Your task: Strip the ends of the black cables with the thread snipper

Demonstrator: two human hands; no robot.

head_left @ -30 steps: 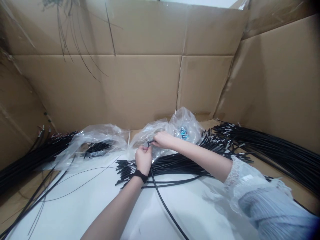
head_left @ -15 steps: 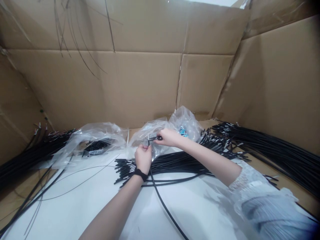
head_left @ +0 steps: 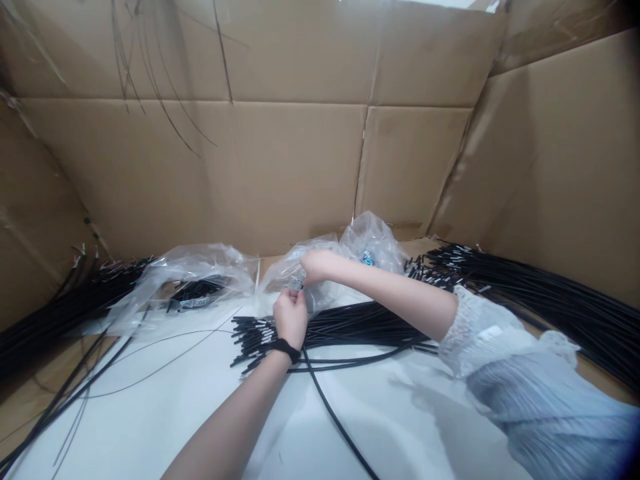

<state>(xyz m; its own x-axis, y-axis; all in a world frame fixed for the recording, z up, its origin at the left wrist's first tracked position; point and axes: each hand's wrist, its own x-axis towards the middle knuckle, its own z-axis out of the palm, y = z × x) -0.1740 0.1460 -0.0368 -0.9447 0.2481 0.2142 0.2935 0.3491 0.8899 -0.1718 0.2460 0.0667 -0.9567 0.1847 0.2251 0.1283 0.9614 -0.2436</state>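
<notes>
My left hand [head_left: 291,319], a dark band at its wrist, is closed around a black cable [head_left: 327,407] close to its end. The cable runs down from the fist toward the bottom edge. Just above and to the right, my right hand [head_left: 318,267] is curled over the cable's end, its fingertips mostly hidden. What it pinches there is too small and blurred to name. A clear plastic bag [head_left: 280,275] lies behind both hands. Under my forearms stretches a bundle of cut black cables [head_left: 357,325] with pale ends.
More black cable bundles lie at the left [head_left: 55,310] and right [head_left: 540,287]. Clear bags hold small black parts [head_left: 200,287] and blue parts [head_left: 369,257]. Cardboard walls [head_left: 290,167] enclose the white work surface [head_left: 160,400]. Thin wires hang at the upper left.
My right hand has rolled over and moved slightly left, covering the cable's end. The small black item seen in it before is now hidden. My left hand keeps its grip.
</notes>
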